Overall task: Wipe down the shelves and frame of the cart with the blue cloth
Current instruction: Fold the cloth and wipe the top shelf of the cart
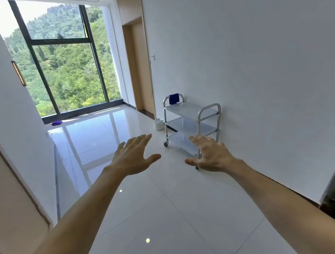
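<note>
We hold both hands out in front of us, palms down, fingers spread wide and empty. Our left hand (133,157) hangs over the glossy white tiled floor (170,217), touching nothing; our right hand (210,153) is just as open and overlaps the near end of the cart (192,122) in the view, though it does not look to be in contact with it, since the cart stands well ahead of us. We find no brand, label or legible writing on anything here. The cart is a metal one with three shelves and small wheels, parked against the white wall (258,68) on our right. The blue cloth (174,98) hangs draped over the handle at its far end. Just beyond the cart, a small white container (158,124) sits on the floor near a wooden door (140,68). Farther off, a large window (65,60) looks onto green hillside, and a small purple object (56,123) lies on the floor beneath it.
</note>
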Demonstrator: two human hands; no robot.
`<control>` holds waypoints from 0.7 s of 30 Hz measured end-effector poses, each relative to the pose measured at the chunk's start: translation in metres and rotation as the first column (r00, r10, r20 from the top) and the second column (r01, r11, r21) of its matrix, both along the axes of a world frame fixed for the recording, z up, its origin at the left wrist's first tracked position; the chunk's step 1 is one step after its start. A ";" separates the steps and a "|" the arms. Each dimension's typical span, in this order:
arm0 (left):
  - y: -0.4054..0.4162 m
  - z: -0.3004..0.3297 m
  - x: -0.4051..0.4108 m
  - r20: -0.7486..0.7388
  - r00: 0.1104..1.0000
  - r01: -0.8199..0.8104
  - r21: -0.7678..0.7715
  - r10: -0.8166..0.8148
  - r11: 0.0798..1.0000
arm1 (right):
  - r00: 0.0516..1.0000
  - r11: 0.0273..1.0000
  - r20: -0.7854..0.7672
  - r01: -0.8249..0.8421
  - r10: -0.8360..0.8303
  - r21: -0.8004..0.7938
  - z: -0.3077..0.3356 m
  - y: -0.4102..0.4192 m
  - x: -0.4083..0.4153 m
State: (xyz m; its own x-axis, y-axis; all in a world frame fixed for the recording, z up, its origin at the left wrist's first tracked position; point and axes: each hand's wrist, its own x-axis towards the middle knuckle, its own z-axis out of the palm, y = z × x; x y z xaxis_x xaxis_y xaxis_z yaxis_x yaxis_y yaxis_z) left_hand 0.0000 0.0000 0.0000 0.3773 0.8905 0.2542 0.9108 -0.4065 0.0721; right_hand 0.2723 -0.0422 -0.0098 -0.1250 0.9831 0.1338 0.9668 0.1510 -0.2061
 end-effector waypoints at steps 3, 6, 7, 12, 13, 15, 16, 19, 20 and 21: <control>0.026 -0.004 0.007 0.002 1.000 0.000 0.005 0.000 1.000 | 1.000 1.000 0.008 0.007 -0.007 -0.002 -0.003 0.026 0.007; 0.059 -0.007 0.023 0.004 1.000 -0.003 -0.006 0.003 1.000 | 1.000 1.000 0.003 0.006 -0.006 -0.014 -0.008 0.063 0.020; 0.072 -0.007 0.029 0.003 1.000 -0.007 -0.008 0.007 1.000 | 1.000 1.000 0.000 0.005 -0.005 -0.014 -0.009 0.077 0.026; 0.137 -0.008 0.060 0.004 1.000 -0.030 -0.016 0.030 0.999 | 1.000 0.999 -0.006 -0.023 0.023 -0.023 -0.011 0.150 0.055; 0.150 -0.008 0.065 0.006 0.999 -0.035 -0.021 0.035 0.999 | 0.999 0.999 -0.004 -0.032 0.032 -0.028 -0.010 0.163 0.061; 0.175 -0.006 0.076 0.012 0.999 -0.046 -0.021 0.046 0.999 | 0.999 0.998 0.004 -0.046 0.047 -0.031 -0.007 0.191 0.073; 0.187 -0.005 0.080 0.015 0.998 -0.054 -0.023 0.054 0.998 | 0.999 0.998 0.007 -0.049 0.049 -0.033 -0.005 0.206 0.080; 0.221 -0.002 0.093 0.022 0.998 -0.064 -0.023 0.064 0.998 | 0.998 0.998 -0.021 -0.056 0.056 -0.039 -0.002 0.246 0.097; 0.232 -0.002 0.097 0.019 0.998 -0.067 -0.030 0.067 0.997 | 0.998 0.997 -0.027 -0.060 0.059 -0.047 -0.002 0.259 0.101; 0.243 -0.002 0.101 0.016 0.997 -0.068 -0.032 0.069 0.997 | 0.998 0.997 -0.030 -0.065 0.063 -0.051 -0.004 0.271 0.106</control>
State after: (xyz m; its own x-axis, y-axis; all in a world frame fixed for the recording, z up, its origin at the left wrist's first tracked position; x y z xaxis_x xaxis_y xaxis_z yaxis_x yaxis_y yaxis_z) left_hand 0.1007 0.2427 -0.0020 0.3108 0.9219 0.2313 0.9350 -0.3403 0.0998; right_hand 0.3780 0.2292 -0.0137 -0.1848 0.9789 0.0875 0.9492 0.2008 -0.2422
